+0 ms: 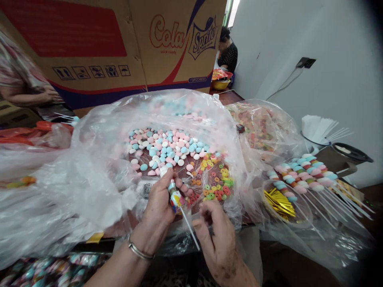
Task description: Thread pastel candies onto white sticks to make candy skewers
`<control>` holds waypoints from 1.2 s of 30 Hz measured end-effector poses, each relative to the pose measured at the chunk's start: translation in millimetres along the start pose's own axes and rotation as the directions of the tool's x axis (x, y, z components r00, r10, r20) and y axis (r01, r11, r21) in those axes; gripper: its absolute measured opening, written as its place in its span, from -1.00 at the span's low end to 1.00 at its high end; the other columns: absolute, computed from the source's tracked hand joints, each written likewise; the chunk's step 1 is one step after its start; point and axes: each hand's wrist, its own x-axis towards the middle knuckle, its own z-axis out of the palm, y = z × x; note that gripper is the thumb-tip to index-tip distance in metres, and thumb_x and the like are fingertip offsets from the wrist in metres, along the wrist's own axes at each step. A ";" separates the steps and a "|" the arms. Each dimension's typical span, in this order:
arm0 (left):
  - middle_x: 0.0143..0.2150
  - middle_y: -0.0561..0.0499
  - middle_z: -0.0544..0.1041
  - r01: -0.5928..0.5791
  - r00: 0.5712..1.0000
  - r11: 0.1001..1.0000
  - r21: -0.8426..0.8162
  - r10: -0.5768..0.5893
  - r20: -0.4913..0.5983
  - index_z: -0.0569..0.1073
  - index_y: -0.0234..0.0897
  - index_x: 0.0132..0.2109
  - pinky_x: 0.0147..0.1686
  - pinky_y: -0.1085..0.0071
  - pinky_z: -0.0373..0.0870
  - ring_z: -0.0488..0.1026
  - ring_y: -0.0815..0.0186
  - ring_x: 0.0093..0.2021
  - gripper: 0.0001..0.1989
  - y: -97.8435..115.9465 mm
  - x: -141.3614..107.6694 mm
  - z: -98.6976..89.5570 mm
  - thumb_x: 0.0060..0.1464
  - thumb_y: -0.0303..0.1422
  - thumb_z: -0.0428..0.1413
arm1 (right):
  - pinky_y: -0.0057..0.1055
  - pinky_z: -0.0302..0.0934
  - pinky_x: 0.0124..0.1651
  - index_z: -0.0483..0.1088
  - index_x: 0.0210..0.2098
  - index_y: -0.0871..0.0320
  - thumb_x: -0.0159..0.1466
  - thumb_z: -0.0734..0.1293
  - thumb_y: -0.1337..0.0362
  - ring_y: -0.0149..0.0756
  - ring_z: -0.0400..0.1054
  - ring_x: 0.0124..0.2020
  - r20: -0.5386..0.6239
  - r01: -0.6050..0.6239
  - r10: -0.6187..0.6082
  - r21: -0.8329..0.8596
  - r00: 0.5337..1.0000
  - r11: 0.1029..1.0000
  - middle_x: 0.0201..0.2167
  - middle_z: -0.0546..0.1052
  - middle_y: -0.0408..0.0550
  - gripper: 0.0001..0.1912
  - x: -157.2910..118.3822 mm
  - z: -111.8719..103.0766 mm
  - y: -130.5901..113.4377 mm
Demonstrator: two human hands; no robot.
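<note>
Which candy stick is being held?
The candy stick in the left hand, its white end pointing toward the right hand. The bunched sticks farther right lie by the gold strips, untouched.

From here, the left grip (160, 197) hides part of the colourful wrapped candy stick (177, 198). Cloudy translucent plastic (95, 123) blurs the far pink, white and blue candies (167, 106). The tall brown cardboard box (140, 44) runs out of sight above, partly hiding the far person in black (230, 54).
</note>
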 end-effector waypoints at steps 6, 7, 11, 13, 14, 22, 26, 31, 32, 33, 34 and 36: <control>-0.60 0.16 0.38 -0.151 0.986 0.988 0.017 0.149 0.072 0.39 -0.30 -0.38 -0.59 0.50 0.40 0.33 0.44 -0.64 -0.78 -4.1 -1.7 7.0 0.10 -0.31 0.26 | -0.39 0.00 -0.49 0.27 -0.45 0.10 0.47 0.06 0.29 -0.34 0.29 -0.62 0.076 0.082 -0.064 -0.253 0.995 0.964 -0.64 0.40 -0.14 -0.63 -18.0 14.0 -1.5; -0.61 0.18 0.37 -0.165 0.981 0.986 0.033 0.161 0.107 0.39 -0.29 -0.39 -0.59 0.51 0.40 0.31 0.45 -0.65 -0.75 -7.5 -4.0 8.0 0.04 -0.31 0.31 | -0.38 -0.01 -0.50 0.27 -0.47 0.10 0.47 0.05 0.30 -0.34 0.30 -0.63 0.065 0.090 -0.075 -0.291 0.995 0.952 -0.65 0.40 -0.13 -0.61 -17.1 16.7 -1.2; -0.65 0.21 0.33 -0.143 0.975 0.986 0.082 0.126 0.185 0.38 -0.27 -0.45 -0.50 0.49 0.43 0.30 0.46 -0.65 -0.68 -25.2 -16.3 8.5 -0.07 -0.28 0.39 | -0.39 0.04 -0.49 0.35 -0.40 0.14 0.46 0.05 0.31 -0.30 0.36 -0.63 0.067 0.085 -0.066 -0.345 0.996 0.935 -0.63 0.47 -0.09 -0.63 -4.5 20.5 1.9; -0.66 0.19 0.33 -0.115 0.974 0.987 0.111 0.090 0.208 0.39 -0.27 -0.46 -0.42 0.48 0.44 0.35 0.43 -0.60 -0.68 -33.2 -21.2 6.4 -0.04 -0.25 0.38 | -0.39 0.09 -0.49 0.42 -0.26 0.20 0.46 0.03 0.31 -0.27 0.40 -0.60 0.085 0.094 -0.068 -0.346 0.994 0.933 -0.58 0.53 -0.04 -0.64 2.1 19.2 4.6; -0.66 0.19 0.33 -0.107 0.973 0.986 0.127 0.078 0.215 0.42 -0.27 -0.44 -0.38 0.47 0.44 0.38 0.41 -0.57 -0.69 -36.2 -22.8 5.1 -0.02 -0.22 0.37 | -0.39 0.11 -0.50 0.44 -0.18 0.23 0.46 0.02 0.31 -0.26 0.42 -0.59 0.090 0.100 -0.073 -0.347 0.993 0.933 -0.54 0.56 0.00 -0.63 4.2 18.4 6.2; -0.36 -0.10 0.60 -0.140 0.923 0.921 0.362 -0.010 0.384 0.45 -0.29 -0.54 -0.09 0.37 0.38 0.50 0.20 -0.22 -0.62 -33.4 -24.6 -1.9 0.10 -0.15 0.24 | -0.42 0.16 -0.47 0.42 -0.30 0.18 0.44 0.03 0.31 -0.28 0.45 -0.54 0.179 -0.031 0.078 -0.254 0.981 0.967 -0.54 0.55 -0.02 -0.62 -5.3 24.7 12.7; -0.39 -0.09 0.60 -0.127 0.921 0.880 0.457 -0.066 0.383 0.45 -0.28 -0.53 -0.13 0.38 0.38 0.52 0.16 -0.19 -0.64 -25.2 -24.0 -8.6 0.14 -0.16 0.21 | -0.42 0.17 -0.45 0.41 -0.27 0.17 0.40 0.10 0.33 -0.27 0.47 -0.50 0.283 -0.075 0.117 -0.154 0.952 0.985 -0.48 0.58 -0.04 -0.74 -0.9 13.7 10.0; -0.56 -0.07 0.54 -0.181 0.953 0.728 0.661 -0.035 0.301 0.52 -0.29 -0.53 -0.46 0.46 0.33 0.45 0.26 -0.53 -0.55 -13.9 -22.3 -16.1 0.18 -0.06 0.15 | -0.43 0.20 -0.35 0.37 -0.37 0.11 0.43 0.17 0.24 -0.32 0.38 -0.42 0.273 -0.062 0.089 -0.107 0.958 0.992 -0.46 0.50 -0.12 -0.73 27.8 -28.1 7.1; -0.65 -0.04 0.48 -0.166 0.954 0.688 0.707 -0.068 0.291 0.51 -0.28 -0.57 -0.56 0.47 0.26 0.37 0.30 -0.63 -0.50 -13.6 -22.3 -16.4 0.19 -0.03 0.12 | -0.39 0.23 -0.27 0.40 -0.33 0.12 0.43 0.17 0.22 -0.28 0.38 -0.35 0.206 -0.044 0.072 -0.139 0.976 0.989 -0.41 0.50 -0.08 -0.75 33.9 -32.9 6.8; -0.71 -0.01 0.42 -0.172 0.952 0.651 0.739 -0.082 0.293 0.48 -0.26 -0.61 -0.62 0.47 0.19 0.30 0.32 -0.70 -0.47 -14.5 -22.5 -16.4 0.20 -0.02 0.11 | -0.34 0.24 -0.19 0.42 -0.30 0.13 0.42 0.19 0.20 -0.23 0.37 -0.28 0.163 -0.018 0.048 -0.177 0.986 0.984 -0.37 0.50 -0.05 -0.76 39.4 -35.1 6.5; -0.72 0.00 0.40 -0.213 0.948 0.621 0.754 -0.055 0.313 0.47 -0.24 -0.62 -0.64 0.46 0.16 0.26 0.32 -0.71 -0.49 -16.4 -22.6 -16.1 0.19 -0.04 0.12 | -0.27 0.25 -0.11 0.43 -0.28 0.14 0.41 0.21 0.20 -0.18 0.35 -0.22 0.157 0.015 0.019 -0.211 0.987 0.977 -0.33 0.49 -0.01 -0.78 44.0 -34.9 6.1; -0.65 -0.01 0.47 -0.365 0.919 0.542 0.757 0.077 0.387 0.49 -0.22 -0.58 -0.58 0.44 0.20 0.31 0.27 -0.62 -0.63 -21.4 -23.3 -15.2 0.13 -0.17 0.21 | -0.21 0.24 -0.04 0.43 -0.30 0.15 0.39 0.25 0.23 -0.15 0.33 -0.18 0.222 0.067 -0.012 -0.240 0.975 0.968 -0.30 0.49 0.00 -0.81 50.1 -29.2 5.9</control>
